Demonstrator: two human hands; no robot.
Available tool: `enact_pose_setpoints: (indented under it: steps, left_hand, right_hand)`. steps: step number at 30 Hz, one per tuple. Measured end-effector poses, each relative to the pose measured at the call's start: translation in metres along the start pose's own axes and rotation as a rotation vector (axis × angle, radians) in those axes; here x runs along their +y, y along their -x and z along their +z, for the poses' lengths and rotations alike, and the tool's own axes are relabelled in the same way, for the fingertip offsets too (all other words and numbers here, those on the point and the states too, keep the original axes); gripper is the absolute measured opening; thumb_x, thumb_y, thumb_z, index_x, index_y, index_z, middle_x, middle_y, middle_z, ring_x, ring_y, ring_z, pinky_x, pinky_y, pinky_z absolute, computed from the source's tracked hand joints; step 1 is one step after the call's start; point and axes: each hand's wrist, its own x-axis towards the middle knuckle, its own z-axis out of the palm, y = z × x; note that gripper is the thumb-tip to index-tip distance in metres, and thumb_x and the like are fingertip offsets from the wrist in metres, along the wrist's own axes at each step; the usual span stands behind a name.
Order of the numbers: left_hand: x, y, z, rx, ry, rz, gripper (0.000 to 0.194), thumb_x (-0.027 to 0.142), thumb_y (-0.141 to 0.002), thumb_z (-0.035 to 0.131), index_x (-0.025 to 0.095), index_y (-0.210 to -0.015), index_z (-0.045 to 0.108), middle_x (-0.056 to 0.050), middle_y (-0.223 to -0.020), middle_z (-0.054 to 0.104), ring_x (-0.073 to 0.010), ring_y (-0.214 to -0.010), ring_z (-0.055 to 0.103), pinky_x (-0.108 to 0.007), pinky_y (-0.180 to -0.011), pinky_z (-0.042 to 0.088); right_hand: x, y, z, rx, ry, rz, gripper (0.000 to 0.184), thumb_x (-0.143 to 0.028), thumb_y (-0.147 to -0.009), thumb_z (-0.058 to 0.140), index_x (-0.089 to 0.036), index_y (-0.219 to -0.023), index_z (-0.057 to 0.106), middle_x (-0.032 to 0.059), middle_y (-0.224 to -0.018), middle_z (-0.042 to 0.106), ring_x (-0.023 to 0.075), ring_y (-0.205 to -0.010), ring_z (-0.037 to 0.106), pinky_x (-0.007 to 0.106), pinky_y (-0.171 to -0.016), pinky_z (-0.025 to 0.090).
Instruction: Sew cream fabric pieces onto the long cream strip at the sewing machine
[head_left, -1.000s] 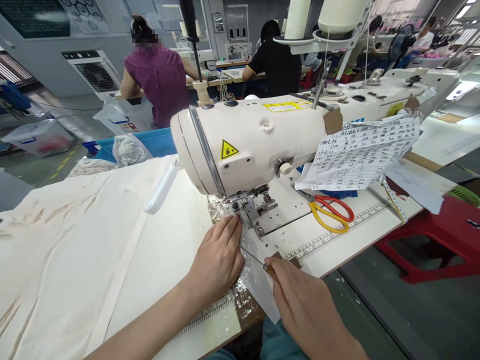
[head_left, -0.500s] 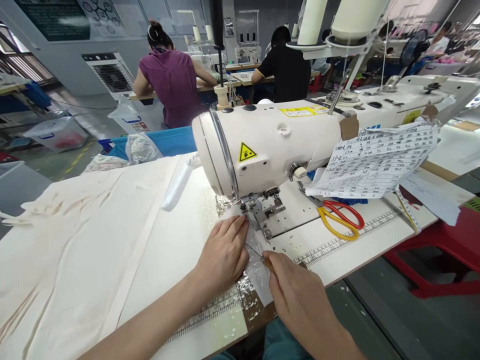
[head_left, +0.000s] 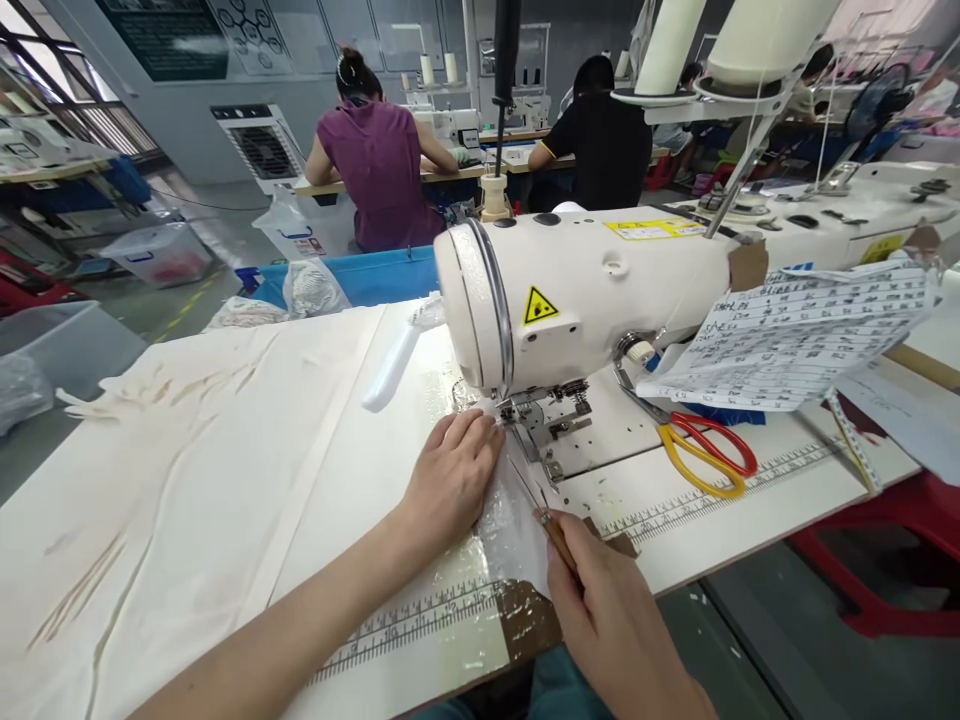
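My left hand (head_left: 454,475) is closed at the white sewing machine (head_left: 585,300), its fingertips bunched on thin white fabric (head_left: 517,525) just left of the presser foot (head_left: 514,410). Part of that fabric is hidden beneath the hand. Closed around a wooden handle, my right hand (head_left: 611,600) holds an awl (head_left: 559,543); its thin metal tip points toward the presser foot, over the fabric and a little apart from my left fingers. From the machine the fabric runs down toward the table's front edge.
Red-and-yellow scissors (head_left: 709,455) lie right of the needle area, beside a printed ruler (head_left: 667,515). Handwritten sheets (head_left: 787,335) hang against the machine. Cream fabric (head_left: 187,480) covers the table's left side, near a white tube-like piece (head_left: 391,368). Two people sit working ahead.
The awl and my right hand have drawn back slightly from my left fingertips, showing more of the handle. My left hand stays at the presser foot. The whole view has shifted.
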Motion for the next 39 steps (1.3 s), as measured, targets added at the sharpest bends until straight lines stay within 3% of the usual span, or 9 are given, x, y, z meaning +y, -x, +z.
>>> enact_pose_setpoints:
  steps: [9,14,18,22,27,33,39]
  left_hand:
    - [0.026,0.005,-0.002,-0.005,0.059,0.025,0.043,0.023,-0.098,0.038,0.001,-0.127,0.06,-0.018,-0.132,0.06,-0.0323,-0.129,0.049,-0.047,-0.107,0.04]
    - [0.023,0.007,0.0,-0.031,0.024,0.049,0.044,0.023,-0.1,0.033,0.002,-0.13,0.058,-0.018,-0.136,0.058,-0.0325,-0.128,0.05,-0.05,-0.11,0.035]
    - [0.028,0.009,0.0,-0.017,0.028,0.035,0.045,0.029,-0.102,0.034,0.003,-0.129,0.059,-0.018,-0.134,0.059,-0.0322,-0.128,0.049,-0.049,-0.112,0.032]
    - [0.033,0.01,0.0,-0.031,0.018,0.028,0.044,0.027,-0.099,0.039,0.003,-0.131,0.057,-0.018,-0.134,0.058,-0.0316,-0.128,0.048,-0.048,-0.113,0.031]
    - [0.032,0.011,-0.003,-0.058,-0.004,0.045,0.044,0.022,-0.095,0.042,0.004,-0.132,0.056,-0.017,-0.136,0.057,-0.031,-0.129,0.047,-0.047,-0.113,0.029]
    - [0.036,0.013,-0.004,-0.026,0.041,0.022,0.043,0.029,-0.102,0.034,0.006,-0.13,0.058,-0.016,-0.134,0.059,-0.0293,-0.13,0.047,-0.046,-0.114,0.027]
    - [0.035,0.014,-0.002,-0.047,0.041,0.043,0.043,0.021,-0.095,0.039,0.003,-0.131,0.056,-0.018,-0.135,0.057,-0.0312,-0.128,0.048,-0.047,-0.113,0.029]
  right_hand:
    - [-0.002,0.011,-0.008,-0.036,0.015,-0.035,0.036,-0.015,-0.097,0.032,-0.008,-0.121,0.058,0.0153,-0.097,0.076,0.0259,-0.074,0.074,0.03,-0.048,0.055]
    - [0.016,0.027,-0.017,0.018,-0.012,-0.012,0.034,-0.019,-0.101,0.036,-0.014,-0.129,0.055,0.0147,-0.112,0.074,0.0236,-0.091,0.074,0.028,-0.066,0.06]
    - [0.029,0.036,-0.027,0.021,-0.107,0.097,0.031,-0.026,-0.104,0.038,-0.02,-0.129,0.055,0.0065,-0.091,0.074,0.017,-0.073,0.072,0.021,-0.065,0.057]
    - [0.029,0.037,-0.033,0.012,-0.184,0.131,0.03,-0.029,-0.105,0.039,-0.022,-0.13,0.055,-0.0017,-0.071,0.063,0.0145,-0.061,0.064,0.019,-0.064,0.054]
    - [0.024,0.035,-0.032,0.026,-0.249,0.201,0.029,-0.031,-0.104,0.043,-0.025,-0.128,0.058,-0.0029,-0.072,0.061,0.0134,-0.063,0.062,0.016,-0.062,0.051]
    - [0.026,0.037,-0.03,0.036,-0.242,0.194,0.029,-0.032,-0.104,0.043,-0.025,-0.128,0.057,-0.0034,-0.073,0.063,0.0136,-0.065,0.062,0.018,-0.065,0.05]
    - [0.026,0.036,-0.029,0.039,-0.256,0.188,0.027,-0.032,-0.105,0.043,-0.027,-0.126,0.058,-0.0039,-0.077,0.063,0.0114,-0.07,0.063,0.015,-0.071,0.049]
